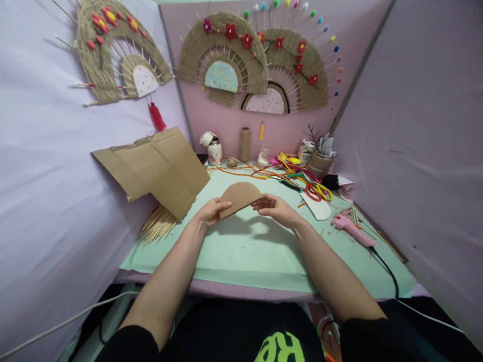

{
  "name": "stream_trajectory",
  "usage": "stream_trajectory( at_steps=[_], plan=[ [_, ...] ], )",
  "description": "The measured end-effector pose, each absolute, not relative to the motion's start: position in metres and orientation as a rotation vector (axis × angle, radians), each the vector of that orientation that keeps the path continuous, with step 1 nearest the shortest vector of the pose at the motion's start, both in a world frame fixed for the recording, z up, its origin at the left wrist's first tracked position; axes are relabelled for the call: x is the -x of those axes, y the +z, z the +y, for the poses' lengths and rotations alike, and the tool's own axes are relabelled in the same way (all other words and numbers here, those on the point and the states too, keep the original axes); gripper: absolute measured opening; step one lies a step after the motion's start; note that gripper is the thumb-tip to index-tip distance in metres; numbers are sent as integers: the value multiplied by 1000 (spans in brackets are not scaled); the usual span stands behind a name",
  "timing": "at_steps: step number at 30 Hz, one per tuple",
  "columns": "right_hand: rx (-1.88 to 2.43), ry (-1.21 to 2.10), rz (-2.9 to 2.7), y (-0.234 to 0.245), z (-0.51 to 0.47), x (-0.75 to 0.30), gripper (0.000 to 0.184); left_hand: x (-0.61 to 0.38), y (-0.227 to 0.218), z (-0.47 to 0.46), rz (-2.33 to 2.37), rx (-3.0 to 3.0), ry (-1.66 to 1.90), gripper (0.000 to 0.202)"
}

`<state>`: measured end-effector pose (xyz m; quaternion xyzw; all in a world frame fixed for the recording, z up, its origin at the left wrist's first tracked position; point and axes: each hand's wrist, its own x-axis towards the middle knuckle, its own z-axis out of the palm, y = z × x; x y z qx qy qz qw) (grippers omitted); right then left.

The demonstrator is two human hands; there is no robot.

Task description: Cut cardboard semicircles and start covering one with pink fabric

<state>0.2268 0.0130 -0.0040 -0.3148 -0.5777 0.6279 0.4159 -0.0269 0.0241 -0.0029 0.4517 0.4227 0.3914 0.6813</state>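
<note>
A brown half-circle of cardboard [241, 196] is held above the pale green tabletop, its curved edge away from me and its straight edge toward me. My left hand [213, 211] grips its left corner, thumb on top and fingers underneath. At the right corner is my right hand [274, 207], its fingers loosely curled and apart, with the tips at or just behind the edge. Whether those fingertips press on the cardboard is hard to make out. Shadows of the hands and cardboard fall on the tabletop below.
A large folded cardboard sheet [158, 168] leans at left over thin wooden sticks [158, 226]. Scissors [319, 191], pliers [290, 185] and coloured pipe cleaners lie at back right. A pink glue gun [352, 227] with a black cord rests at right. Decorated twine fans [226, 55] hang behind.
</note>
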Motion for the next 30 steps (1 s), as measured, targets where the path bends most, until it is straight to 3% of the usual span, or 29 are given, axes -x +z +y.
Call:
stream_trajectory(
  at_steps=[6,13,18,22,26,30],
  plan=[
    [825,1573,-1430,-6,14,-227,45,25,-5,25,958,-969,872,31],
    [822,1561,-1477,-8,16,-227,50,23,-2,23,1026,-1038,878,36],
    [1016,1134,-1632,-11,20,-226,61,17,-6,21,1229,-1484,936,32],
    [1155,852,-1778,-19,26,-225,43,15,-15,23,1247,-1784,872,31],
    [1184,821,-1853,-27,28,-224,19,17,-23,28,1238,-1822,821,30],
    [1197,836,-1872,-32,29,-223,15,20,-27,30,1241,-1844,789,29]
  ],
)
